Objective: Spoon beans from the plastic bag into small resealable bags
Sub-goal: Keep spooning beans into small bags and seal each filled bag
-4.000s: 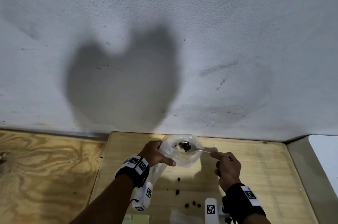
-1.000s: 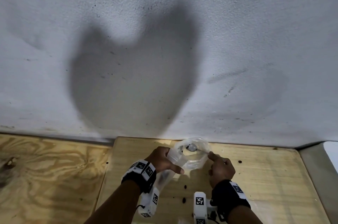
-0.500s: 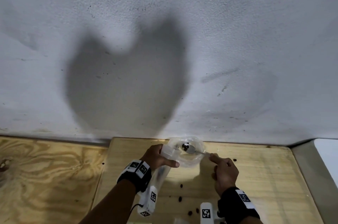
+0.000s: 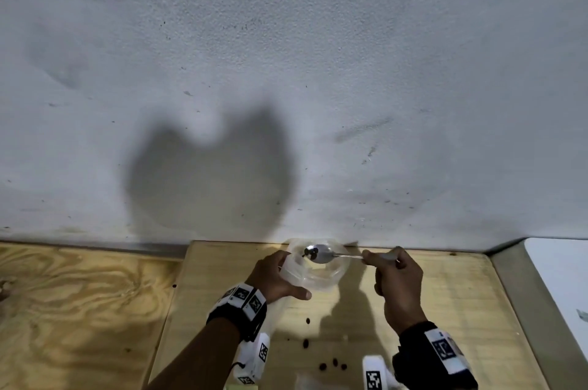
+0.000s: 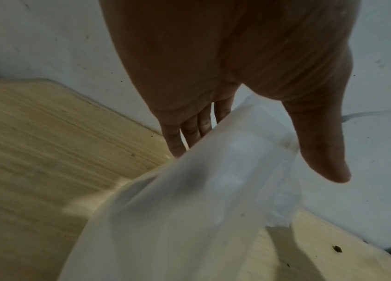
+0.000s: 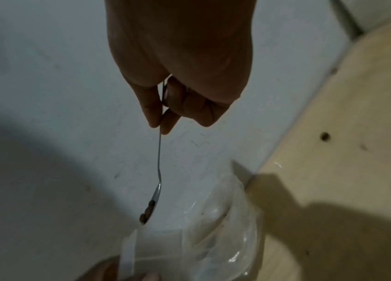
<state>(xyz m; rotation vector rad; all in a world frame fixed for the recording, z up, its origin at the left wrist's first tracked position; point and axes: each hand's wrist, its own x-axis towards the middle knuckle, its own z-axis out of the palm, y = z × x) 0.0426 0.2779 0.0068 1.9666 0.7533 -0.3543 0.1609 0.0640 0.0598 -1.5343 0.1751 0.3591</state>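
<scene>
Head view: I'm standing over a light plywood table [image 4: 445,310] pushed against a pale wall [image 4: 286,55].
Left hand: my left hand [image 4: 276,278] grips the rim of a small clear bag [image 4: 321,275], thumb in front and fingers behind, propping its mouth wide open above the far edge of the table.
Right hand: my right hand [image 4: 397,284] pinches the spoon [image 4: 321,253] by the end of its handle, fingers curled tight round it.
Spoon: the bowl hovers over the bag's mouth, with a few dark beans [image 4: 310,251] clustered at its left tip.
Right wrist view: the spoon [image 6: 158,171] hangs tilted, beans [image 6: 147,213] right at the lip, the bag [image 6: 213,237] just below.
Left wrist view: the bag's film [image 5: 189,209] drapes down from my fingers [image 5: 177,138], soft and cloudy.
Source bag: I can't make out the big plastic bag anywhere in these views.
Risk, spill: the beans sit at the very tip, towards the left rim of the opening, so I reckon a quick tip could send them outside.
Risk, bag: it's limp film held on one side only; if my grip slackens, the mouth may fold shut under the spoon.
Proof of that: loose beans [image 4: 332,364] already dot the near table.
Surface: bare grained wood, with a second darker board [image 4: 79,310] at left.
Room: rough speckled wall, my shadow [image 4: 210,179] cast on it, dim light, a white surface [image 4: 560,278] at far right.
</scene>
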